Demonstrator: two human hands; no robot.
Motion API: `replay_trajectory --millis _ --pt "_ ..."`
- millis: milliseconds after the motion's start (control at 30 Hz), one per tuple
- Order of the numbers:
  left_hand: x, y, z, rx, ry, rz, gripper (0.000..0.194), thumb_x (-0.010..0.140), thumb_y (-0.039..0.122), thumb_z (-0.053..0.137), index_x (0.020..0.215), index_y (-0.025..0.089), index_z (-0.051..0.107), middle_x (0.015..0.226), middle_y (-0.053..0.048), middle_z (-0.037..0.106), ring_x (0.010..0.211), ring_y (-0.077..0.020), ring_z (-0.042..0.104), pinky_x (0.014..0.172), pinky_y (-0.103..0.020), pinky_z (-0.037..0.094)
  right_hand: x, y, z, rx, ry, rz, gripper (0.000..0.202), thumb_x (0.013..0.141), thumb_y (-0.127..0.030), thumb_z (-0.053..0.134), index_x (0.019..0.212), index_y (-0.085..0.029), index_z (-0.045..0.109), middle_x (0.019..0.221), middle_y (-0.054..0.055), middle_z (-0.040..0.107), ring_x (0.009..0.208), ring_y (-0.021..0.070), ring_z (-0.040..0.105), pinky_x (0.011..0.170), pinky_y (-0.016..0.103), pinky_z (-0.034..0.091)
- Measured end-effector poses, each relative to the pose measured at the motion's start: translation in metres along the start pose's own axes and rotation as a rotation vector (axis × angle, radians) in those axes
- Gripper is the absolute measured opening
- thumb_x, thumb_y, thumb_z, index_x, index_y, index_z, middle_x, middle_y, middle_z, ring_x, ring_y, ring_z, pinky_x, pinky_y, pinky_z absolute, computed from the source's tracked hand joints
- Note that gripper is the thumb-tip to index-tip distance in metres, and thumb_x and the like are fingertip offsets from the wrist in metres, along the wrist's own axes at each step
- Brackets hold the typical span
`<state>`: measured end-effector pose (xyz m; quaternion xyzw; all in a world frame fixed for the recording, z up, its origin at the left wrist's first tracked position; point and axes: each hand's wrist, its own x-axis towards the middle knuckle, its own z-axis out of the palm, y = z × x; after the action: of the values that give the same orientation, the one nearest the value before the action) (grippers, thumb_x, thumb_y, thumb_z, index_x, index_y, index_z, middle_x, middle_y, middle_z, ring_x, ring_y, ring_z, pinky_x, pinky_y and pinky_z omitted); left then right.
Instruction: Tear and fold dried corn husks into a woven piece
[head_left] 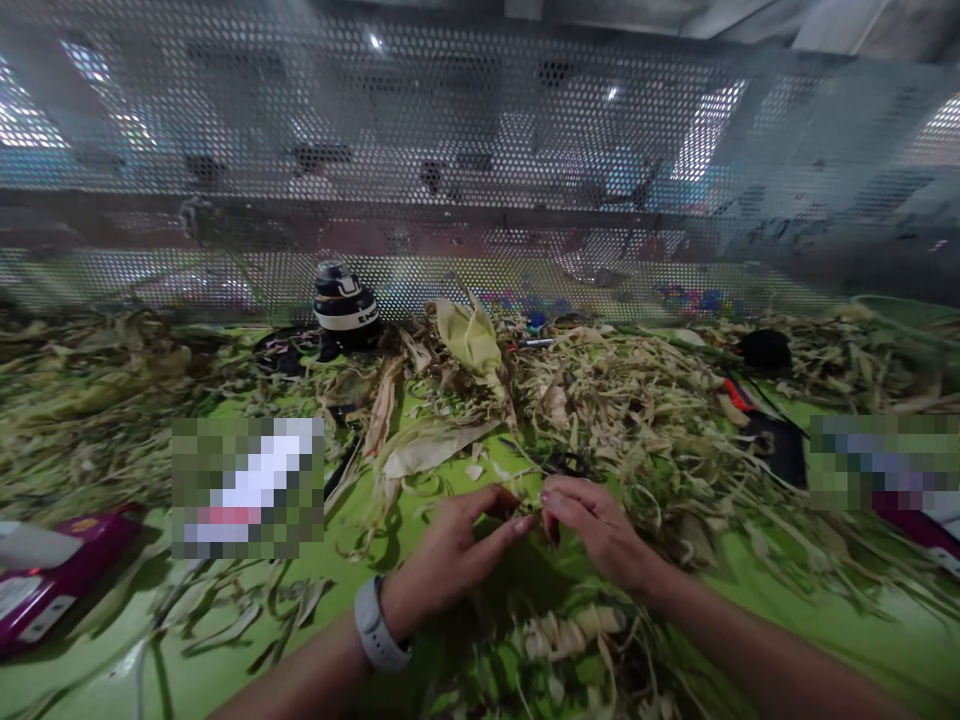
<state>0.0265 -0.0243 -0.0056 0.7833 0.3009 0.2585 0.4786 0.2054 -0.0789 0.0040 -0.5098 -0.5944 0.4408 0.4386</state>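
My left hand (pixel 469 535), with a pale watch band (pixel 377 622) at the wrist, reaches in from the lower left, thumb and fingers curled toward a small greenish plant piece (pixel 531 503). My right hand (pixel 592 525) meets it from the right, its fingers pinched at that same piece. What exactly lies between the fingertips is too small to make out. Below the hands, a pale wrapped bundle of husk (pixel 574 632) rests on the green surface (pixel 330 640). Beyond them lie a long dry husk strip (pixel 435 450) and a large yellowish husk (pixel 471 340).
Heaps of dry strips (pixel 622 400) spread over the surface. A black bottle (pixel 345 308) stands before a perforated metal screen (pixel 450 120). Magenta devices lie at far left (pixel 67 570) and far right (pixel 919 530). A black object (pixel 776 445) sits at right.
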Motion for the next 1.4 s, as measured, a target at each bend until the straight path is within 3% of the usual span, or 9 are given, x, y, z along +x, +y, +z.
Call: replay_trajectory --millis 200,367,500,567,700,933,1033,1233,1400 --pt "0.003 -0.004 0.002 -0.238 -0.127 -0.051 0.026 0.087 0.041 0.047 0.077 0.017 0.052 0.067 0.003 0.047 0.063 -0.0107 0.042 0.061 -0.022 0.037 -0.003 0.003 0.001 -0.108 0.035 -0.064 0.040 0.089 -0.038 0.039 0.055 -0.019 0.044 0.053 -0.003 0.044 0.051 0.0111 0.042 0.052 0.024 0.034" --pt "0.001 -0.005 -0.003 -0.543 -0.201 -0.198 0.030 0.081 0.045 0.058 0.083 0.016 0.056 0.072 0.003 0.046 0.065 -0.0092 0.041 0.061 -0.020 0.036 -0.003 0.005 -0.002 -0.154 0.077 -0.131 0.033 0.091 -0.037 0.039 0.065 -0.019 0.049 0.060 -0.003 0.045 0.055 0.0114 0.043 0.053 0.023 0.036" --pt "0.000 -0.012 -0.003 -0.716 -0.105 -0.353 0.037 0.069 0.051 0.068 0.079 0.016 0.061 0.062 0.004 0.046 0.054 -0.0068 0.039 0.050 -0.019 0.032 -0.002 0.003 -0.005 -0.189 0.235 -0.189 0.024 0.092 -0.036 0.039 0.093 -0.020 0.056 0.091 0.004 0.054 0.071 0.0136 0.050 0.063 0.024 0.041" --pt "0.000 -0.013 -0.002 -0.779 -0.055 -0.401 0.040 0.063 0.052 0.073 0.078 0.016 0.063 0.061 0.005 0.047 0.051 -0.0057 0.038 0.047 -0.018 0.030 -0.002 0.002 -0.005 -0.248 0.156 -0.218 0.023 0.091 -0.035 0.041 0.096 -0.020 0.058 0.098 0.006 0.055 0.079 0.0155 0.052 0.068 0.025 0.041" --pt "0.003 -0.010 0.000 -0.900 0.006 -0.444 0.042 0.056 0.049 0.078 0.077 0.016 0.062 0.061 0.005 0.049 0.049 -0.0037 0.038 0.045 -0.015 0.031 -0.002 -0.002 0.001 -0.305 0.010 -0.161 0.026 0.089 -0.034 0.046 0.071 -0.018 0.054 0.062 -0.002 0.049 0.059 0.0117 0.045 0.057 0.022 0.035" --pt "0.003 -0.009 0.002 -0.982 0.088 -0.483 0.040 0.056 0.044 0.080 0.073 0.017 0.056 0.054 0.009 0.041 0.043 -0.0023 0.030 0.042 -0.014 0.026 -0.004 -0.002 0.004 -0.164 -0.026 -0.058 0.029 0.089 -0.034 0.044 0.064 -0.019 0.045 0.056 -0.006 0.039 0.051 0.0088 0.037 0.051 0.021 0.031" --pt "0.003 -0.010 0.001 -0.931 0.012 -0.443 0.038 0.061 0.047 0.076 0.075 0.017 0.057 0.058 0.007 0.044 0.047 -0.0034 0.031 0.044 -0.015 0.026 -0.003 0.000 0.001 -0.132 -0.050 -0.022 0.028 0.089 -0.034 0.044 0.065 -0.019 0.047 0.057 -0.004 0.042 0.053 0.0099 0.039 0.052 0.022 0.033" --pt "0.000 -0.005 -0.006 -0.592 -0.306 -0.208 0.034 0.076 0.048 0.063 0.071 0.015 0.054 0.063 0.004 0.039 0.059 -0.0080 0.032 0.054 -0.019 0.028 -0.003 0.002 0.001 0.159 -0.052 0.078 0.030 0.086 -0.044 0.049 0.067 -0.020 0.051 0.066 0.000 0.050 0.064 0.0140 0.047 0.059 0.025 0.040" --pt "-0.002 -0.004 -0.008 -0.524 -0.391 -0.173 0.040 0.078 0.053 0.056 0.063 0.017 0.046 0.058 0.005 0.033 0.056 -0.0092 0.028 0.053 -0.022 0.024 0.000 0.009 0.007 0.482 -0.112 0.224 0.032 0.072 -0.043 0.070 0.079 -0.018 0.052 0.065 -0.005 0.049 0.055 0.0068 0.045 0.052 0.018 0.039"
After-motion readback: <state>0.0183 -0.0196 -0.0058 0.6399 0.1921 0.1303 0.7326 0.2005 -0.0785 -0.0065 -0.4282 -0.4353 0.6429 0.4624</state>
